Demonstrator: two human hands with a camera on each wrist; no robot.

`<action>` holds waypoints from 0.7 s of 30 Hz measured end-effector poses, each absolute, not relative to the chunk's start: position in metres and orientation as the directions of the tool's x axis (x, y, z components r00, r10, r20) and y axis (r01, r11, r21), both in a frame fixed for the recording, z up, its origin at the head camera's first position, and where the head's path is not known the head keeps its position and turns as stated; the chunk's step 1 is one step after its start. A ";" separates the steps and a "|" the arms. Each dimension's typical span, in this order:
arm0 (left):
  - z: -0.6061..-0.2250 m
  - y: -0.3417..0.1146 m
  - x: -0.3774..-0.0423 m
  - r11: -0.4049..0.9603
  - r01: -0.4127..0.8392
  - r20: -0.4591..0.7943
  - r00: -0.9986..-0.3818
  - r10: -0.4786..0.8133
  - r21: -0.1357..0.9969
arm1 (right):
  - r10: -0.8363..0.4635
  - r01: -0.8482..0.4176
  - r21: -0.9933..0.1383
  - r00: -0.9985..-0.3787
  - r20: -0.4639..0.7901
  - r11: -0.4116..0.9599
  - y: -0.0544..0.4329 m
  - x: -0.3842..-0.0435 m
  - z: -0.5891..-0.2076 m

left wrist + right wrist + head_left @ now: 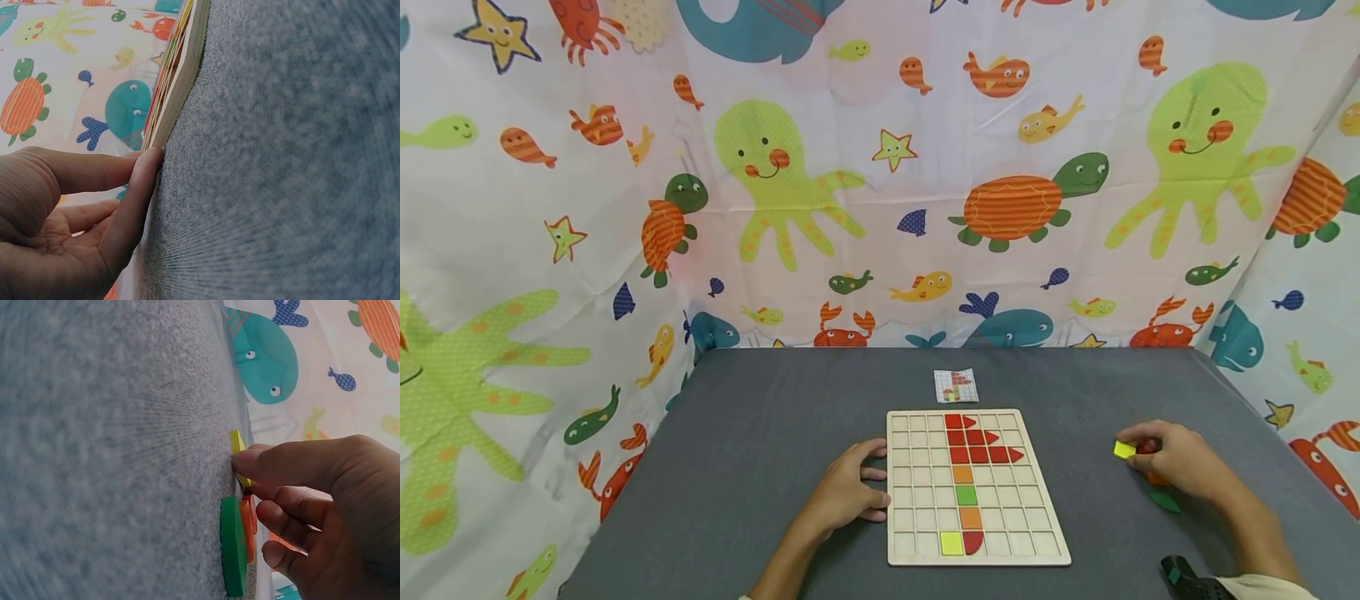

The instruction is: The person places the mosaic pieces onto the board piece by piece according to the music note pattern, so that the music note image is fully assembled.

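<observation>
A square wooden grid board [917, 497] lies on the grey table. Three rows of red tiles [978, 455], each ending in a pointed piece, fill its upper part. Below them run an orange tile [962, 475], a green tile [966, 495], another orange tile [971, 517], and a yellow square [951, 543] beside a rounded red piece [973, 543]. My left hand [848, 492] rests against the board's left edge, fingers spread along it. Off to the right, my right hand [1180, 460] pinches a yellow square tile [236, 442] between thumb and fingers.
Close by the right hand lie a green leaf-shaped piece [232, 547], an orange piece [247, 531] and a red piece, partly hidden by the hand. A small printed pattern card [957, 386] sits behind the board. A sea-animal curtain [880, 192] hangs at the table's back edge.
</observation>
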State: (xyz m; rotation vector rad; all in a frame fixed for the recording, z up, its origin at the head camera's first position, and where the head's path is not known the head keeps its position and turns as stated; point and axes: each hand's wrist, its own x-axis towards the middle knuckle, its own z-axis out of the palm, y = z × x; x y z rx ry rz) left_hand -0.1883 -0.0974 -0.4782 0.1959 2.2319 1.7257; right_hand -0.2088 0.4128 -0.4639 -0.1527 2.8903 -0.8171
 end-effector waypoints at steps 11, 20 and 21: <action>-0.477 -0.098 -0.188 0.250 -0.065 -0.142 -0.942 0.305 0.966 | -0.142 -0.061 -0.515 -0.983 -0.119 0.855 0.416 -0.209 -0.465; -0.478 -0.099 -0.188 0.246 -0.067 -0.143 -0.942 0.305 0.967 | -0.136 -0.074 -0.505 -0.987 -0.086 0.860 0.401 -0.210 -0.464; -0.478 -0.099 -0.188 0.246 -0.067 -0.143 -0.942 0.304 0.967 | -0.138 -0.079 -0.504 -0.987 -0.082 0.860 0.398 -0.210 -0.464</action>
